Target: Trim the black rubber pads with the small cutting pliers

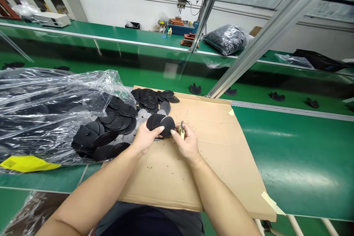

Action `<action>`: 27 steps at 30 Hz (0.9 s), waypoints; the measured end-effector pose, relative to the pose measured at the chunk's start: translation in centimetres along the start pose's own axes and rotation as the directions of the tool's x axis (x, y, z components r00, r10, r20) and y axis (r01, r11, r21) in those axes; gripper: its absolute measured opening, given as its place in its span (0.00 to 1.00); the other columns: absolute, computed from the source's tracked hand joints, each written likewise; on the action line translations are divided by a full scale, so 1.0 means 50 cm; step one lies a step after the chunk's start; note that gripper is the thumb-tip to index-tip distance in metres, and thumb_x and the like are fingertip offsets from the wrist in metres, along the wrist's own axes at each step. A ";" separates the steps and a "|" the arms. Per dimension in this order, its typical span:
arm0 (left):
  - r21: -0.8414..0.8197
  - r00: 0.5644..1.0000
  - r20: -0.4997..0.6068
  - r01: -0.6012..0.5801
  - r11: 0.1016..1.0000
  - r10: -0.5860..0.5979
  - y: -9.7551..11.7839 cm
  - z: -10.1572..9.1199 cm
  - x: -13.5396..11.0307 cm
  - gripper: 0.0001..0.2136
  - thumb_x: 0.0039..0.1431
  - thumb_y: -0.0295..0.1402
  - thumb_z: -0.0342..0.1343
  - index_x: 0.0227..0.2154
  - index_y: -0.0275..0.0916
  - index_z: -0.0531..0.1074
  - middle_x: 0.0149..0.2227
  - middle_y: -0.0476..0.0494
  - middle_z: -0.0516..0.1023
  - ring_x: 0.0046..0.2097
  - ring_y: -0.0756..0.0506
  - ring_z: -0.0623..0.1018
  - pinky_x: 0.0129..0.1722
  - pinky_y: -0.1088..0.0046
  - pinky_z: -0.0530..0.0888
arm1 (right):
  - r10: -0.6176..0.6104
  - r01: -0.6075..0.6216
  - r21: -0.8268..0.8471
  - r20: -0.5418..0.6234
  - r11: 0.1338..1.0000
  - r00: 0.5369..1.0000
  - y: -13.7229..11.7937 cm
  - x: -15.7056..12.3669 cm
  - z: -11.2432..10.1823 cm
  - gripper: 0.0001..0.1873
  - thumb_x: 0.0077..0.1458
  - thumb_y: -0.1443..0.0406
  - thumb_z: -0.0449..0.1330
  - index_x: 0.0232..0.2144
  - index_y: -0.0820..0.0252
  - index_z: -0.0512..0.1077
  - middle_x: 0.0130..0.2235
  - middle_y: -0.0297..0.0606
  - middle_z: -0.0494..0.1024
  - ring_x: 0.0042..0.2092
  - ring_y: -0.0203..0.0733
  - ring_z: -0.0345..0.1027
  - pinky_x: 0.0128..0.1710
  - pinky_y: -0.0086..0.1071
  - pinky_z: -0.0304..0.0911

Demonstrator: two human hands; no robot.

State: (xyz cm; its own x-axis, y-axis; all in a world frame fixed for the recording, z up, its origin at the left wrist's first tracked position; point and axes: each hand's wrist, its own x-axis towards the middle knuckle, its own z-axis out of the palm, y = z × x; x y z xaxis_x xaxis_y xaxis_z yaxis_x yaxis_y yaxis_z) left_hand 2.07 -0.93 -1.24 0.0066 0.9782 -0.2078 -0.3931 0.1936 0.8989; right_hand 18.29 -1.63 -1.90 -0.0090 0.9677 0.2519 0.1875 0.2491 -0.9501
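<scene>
My left hand (146,137) pinches a round black plastic disc (167,125) above a sheet of cardboard (210,162). My right hand (186,142) is closed around a small brass-coloured tool (181,129), and its fingers touch the right edge of the same disc. Just left of my hands, a heap of similar black discs (116,129) spills from a clear plastic bag (49,107) onto the cardboard.
The cardboard lies on a green bench (298,162) and is speckled with small black crumbs. Beyond runs a green conveyor belt (257,88) carrying scattered black parts. A diagonal metal frame bar (265,37) crosses above. A dark filled bag (226,38) sits at the back.
</scene>
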 end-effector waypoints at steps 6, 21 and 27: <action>-0.020 0.994 0.105 -0.030 0.999 0.031 -0.004 -0.002 -0.005 0.22 0.44 0.35 0.68 0.43 0.35 0.75 0.43 0.40 0.79 0.42 0.43 0.78 0.46 0.62 0.75 | -0.007 0.010 -0.102 0.027 0.995 1.000 -0.004 0.003 -0.004 0.10 0.50 0.59 0.62 0.31 0.59 0.68 0.24 0.29 0.67 0.25 0.34 0.57 0.27 0.28 0.58; -0.098 0.988 0.109 0.121 0.988 -0.110 -0.004 0.002 -0.007 0.22 0.39 0.35 0.70 0.38 0.33 0.74 0.38 0.39 0.79 0.37 0.42 0.79 0.39 0.60 0.77 | 0.031 -0.027 -0.043 0.103 0.999 0.994 -0.004 0.007 -0.003 0.16 0.51 0.59 0.62 0.42 0.60 0.70 0.31 0.34 0.72 0.31 0.38 0.64 0.35 0.32 0.63; -0.046 0.993 0.111 0.048 0.998 -0.042 -0.006 -0.001 -0.011 0.18 0.39 0.32 0.70 0.35 0.33 0.75 0.38 0.40 0.80 0.40 0.43 0.79 0.48 0.62 0.74 | 0.058 -0.057 -0.012 0.160 0.998 0.985 -0.009 0.005 -0.002 0.15 0.51 0.54 0.61 0.29 0.60 0.68 0.25 0.30 0.64 0.27 0.34 0.56 0.28 0.29 0.56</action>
State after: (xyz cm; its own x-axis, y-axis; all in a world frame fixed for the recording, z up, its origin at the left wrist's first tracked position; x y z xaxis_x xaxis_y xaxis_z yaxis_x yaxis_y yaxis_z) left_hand 2.13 -1.55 -1.42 0.1252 0.9715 -0.2014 -0.4340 0.2362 0.8694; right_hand 18.31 -1.50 -1.38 -0.1551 0.9743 0.1634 0.1999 0.1929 -0.9606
